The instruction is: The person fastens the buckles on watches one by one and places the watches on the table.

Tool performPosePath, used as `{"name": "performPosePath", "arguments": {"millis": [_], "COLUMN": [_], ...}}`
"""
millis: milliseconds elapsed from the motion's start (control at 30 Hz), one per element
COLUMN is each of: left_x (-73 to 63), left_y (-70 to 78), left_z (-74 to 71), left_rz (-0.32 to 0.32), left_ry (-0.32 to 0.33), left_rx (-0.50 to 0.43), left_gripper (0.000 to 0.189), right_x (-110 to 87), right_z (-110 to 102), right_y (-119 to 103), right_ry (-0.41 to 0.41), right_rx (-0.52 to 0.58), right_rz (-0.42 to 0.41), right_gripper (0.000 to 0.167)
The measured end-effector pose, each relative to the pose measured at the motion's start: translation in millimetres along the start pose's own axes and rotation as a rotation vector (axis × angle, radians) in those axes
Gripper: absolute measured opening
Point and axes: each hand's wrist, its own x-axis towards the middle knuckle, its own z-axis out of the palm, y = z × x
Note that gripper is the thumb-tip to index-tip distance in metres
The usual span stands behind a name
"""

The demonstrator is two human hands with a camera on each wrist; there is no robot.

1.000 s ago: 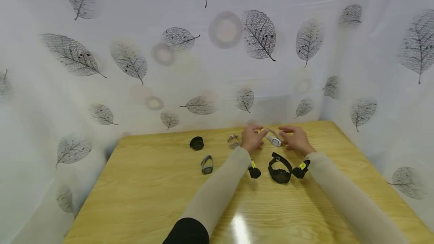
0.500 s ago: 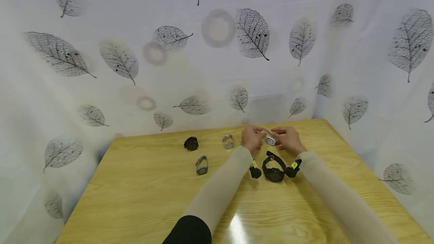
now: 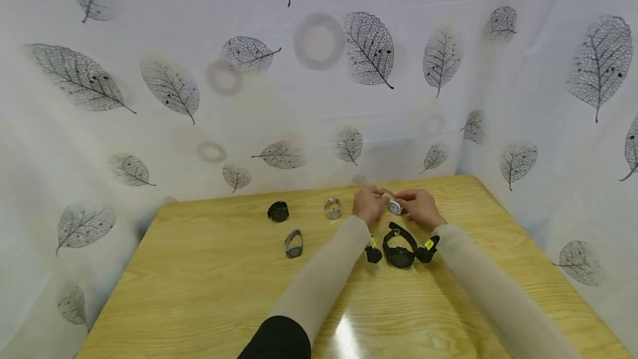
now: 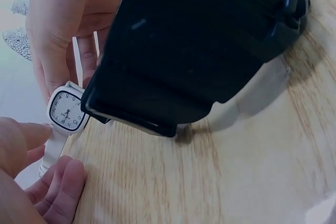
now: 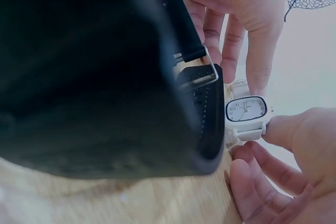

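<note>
A white watch [image 3: 394, 207] with a rounded square dial lies at the far right of the table, between both hands. My left hand [image 3: 370, 205] pinches its strap between thumb and fingers, as the left wrist view shows at the watch's strap [image 4: 52, 153]. From the other side my right hand [image 3: 420, 206] holds the watch, its thumb at the case edge in the right wrist view, where the dial [image 5: 245, 109] faces the camera. Just in front of the hands a large black watch [image 3: 400, 257] stands on its side, its strap looped. It blocks much of both wrist views.
To the left on the wooden table [image 3: 199, 281] stand a black watch [image 3: 278, 212], a watch with a pale metallic look [image 3: 333, 209] and a grey watch [image 3: 294, 248]. A leaf-patterned curtain [image 3: 299, 98] hangs along the table's back edge and sides.
The right hand has moved in to the white watch, and its fingers have come together on it. The left hand has taken hold of the strap. The whole head view has shifted slightly.
</note>
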Motion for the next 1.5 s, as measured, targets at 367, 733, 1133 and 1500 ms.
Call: {"name": "performPosePath", "arguments": {"millis": [367,733,1133,1500], "left_x": [-0.1,-6.6,-8.0,-10.4], "left_y": [2.6,6.4,5.1,4.5], "left_z": [-2.6,-6.9,-5.0,-3.6], "left_rz": [0.002,-0.009,-0.047,-0.09], "left_ry": [-0.008,-0.004,0.015,-0.01], "left_rx": [0.018,0.036,0.016,-0.15], "left_gripper": [0.018,0.021,0.012,0.016], "right_x": [-2.9,-2.4,-7.5,-10.5], "right_z": [0.7,2.5,2.4,-1.2], "right_y": [-5.5,-4.5,-5.7,-10.0], "right_ry": [0.01,0.013,0.019,0.009], "right_rx": [-0.009,0.019,0.035,0.07], "right_rz": [-0.022,-0.008,-0.008,-0.022], "right_gripper": [0.029,0.029,0.031,0.034]}}
